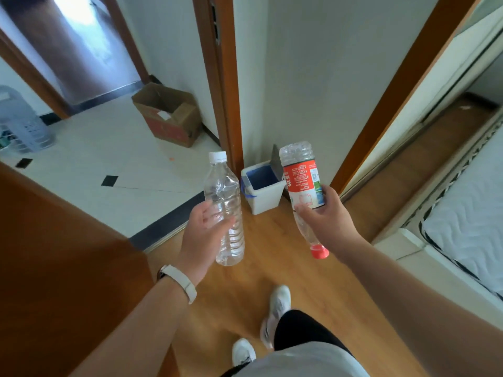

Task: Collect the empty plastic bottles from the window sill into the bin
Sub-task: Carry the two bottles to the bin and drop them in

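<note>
Bottles, 2 pcs: L hand (202, 229) fingers wrapped round clear btl (224, 208), upright, cap up; R hand (326, 221) gripping red-label btl (303, 183), inverted, cap down; bin (262, 186) open on floor ahead, betw. both hands, R prob. slightly nearer.

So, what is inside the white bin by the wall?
The white bin shows blue inner walls and no bottle. Its lower part is hidden by the near wall, its right corner by the red-labelled bottle.

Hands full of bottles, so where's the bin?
Head view: the white bin sits on the wooden floor just ahead, against the wall right of the door frame.
</note>
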Action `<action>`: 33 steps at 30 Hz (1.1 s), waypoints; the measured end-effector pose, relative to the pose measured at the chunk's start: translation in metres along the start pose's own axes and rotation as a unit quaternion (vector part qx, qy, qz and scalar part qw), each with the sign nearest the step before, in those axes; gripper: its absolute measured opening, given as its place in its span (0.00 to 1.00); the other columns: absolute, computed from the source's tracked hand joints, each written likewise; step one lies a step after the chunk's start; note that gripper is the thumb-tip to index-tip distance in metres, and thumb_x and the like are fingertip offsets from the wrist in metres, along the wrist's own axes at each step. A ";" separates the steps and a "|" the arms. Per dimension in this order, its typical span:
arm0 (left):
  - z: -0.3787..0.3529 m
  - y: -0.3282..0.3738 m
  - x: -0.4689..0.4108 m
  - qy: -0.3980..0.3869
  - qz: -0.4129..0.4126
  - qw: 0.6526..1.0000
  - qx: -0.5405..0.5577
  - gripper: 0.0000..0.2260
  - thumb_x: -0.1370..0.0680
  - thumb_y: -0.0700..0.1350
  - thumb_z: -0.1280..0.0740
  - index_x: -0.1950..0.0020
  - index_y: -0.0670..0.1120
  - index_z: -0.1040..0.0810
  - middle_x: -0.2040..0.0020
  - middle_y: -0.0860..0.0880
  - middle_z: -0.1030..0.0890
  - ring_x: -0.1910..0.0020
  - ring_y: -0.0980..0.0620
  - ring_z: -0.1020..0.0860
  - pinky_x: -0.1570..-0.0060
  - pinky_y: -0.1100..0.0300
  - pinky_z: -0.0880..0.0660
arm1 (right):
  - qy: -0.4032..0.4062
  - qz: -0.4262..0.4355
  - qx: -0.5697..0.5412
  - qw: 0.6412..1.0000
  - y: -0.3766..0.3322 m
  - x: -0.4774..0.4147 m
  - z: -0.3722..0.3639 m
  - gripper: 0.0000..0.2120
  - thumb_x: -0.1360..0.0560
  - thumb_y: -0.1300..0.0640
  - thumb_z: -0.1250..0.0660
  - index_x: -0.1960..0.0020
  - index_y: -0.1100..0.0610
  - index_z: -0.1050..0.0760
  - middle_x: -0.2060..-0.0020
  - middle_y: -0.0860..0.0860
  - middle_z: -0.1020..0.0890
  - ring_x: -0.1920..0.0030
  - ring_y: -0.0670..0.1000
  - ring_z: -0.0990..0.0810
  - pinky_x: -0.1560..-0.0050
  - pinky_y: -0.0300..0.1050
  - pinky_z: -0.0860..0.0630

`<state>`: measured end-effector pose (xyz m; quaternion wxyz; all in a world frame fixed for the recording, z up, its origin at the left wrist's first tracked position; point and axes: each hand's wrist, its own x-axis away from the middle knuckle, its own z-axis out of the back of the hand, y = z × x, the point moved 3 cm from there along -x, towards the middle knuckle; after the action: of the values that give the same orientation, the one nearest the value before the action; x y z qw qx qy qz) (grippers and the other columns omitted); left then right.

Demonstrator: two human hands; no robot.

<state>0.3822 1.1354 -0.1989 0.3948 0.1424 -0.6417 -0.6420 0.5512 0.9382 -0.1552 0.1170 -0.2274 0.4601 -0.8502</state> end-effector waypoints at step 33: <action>-0.147 0.097 -0.444 -0.180 0.041 0.960 -0.208 0.28 0.28 0.47 0.23 0.32 0.53 0.31 0.41 0.63 0.25 0.37 0.59 0.27 0.42 0.60 0.28 | 0.064 -0.173 -0.038 0.982 0.006 -0.394 -0.033 0.32 0.28 0.44 0.28 0.30 0.48 0.39 0.46 0.44 0.25 0.50 0.48 0.22 0.58 0.39 0.24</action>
<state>0.8030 1.3499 -0.2719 0.3194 -0.0874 -0.5599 -0.7596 0.8773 1.1200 -0.2857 -0.0702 -0.2530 0.4522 -0.8524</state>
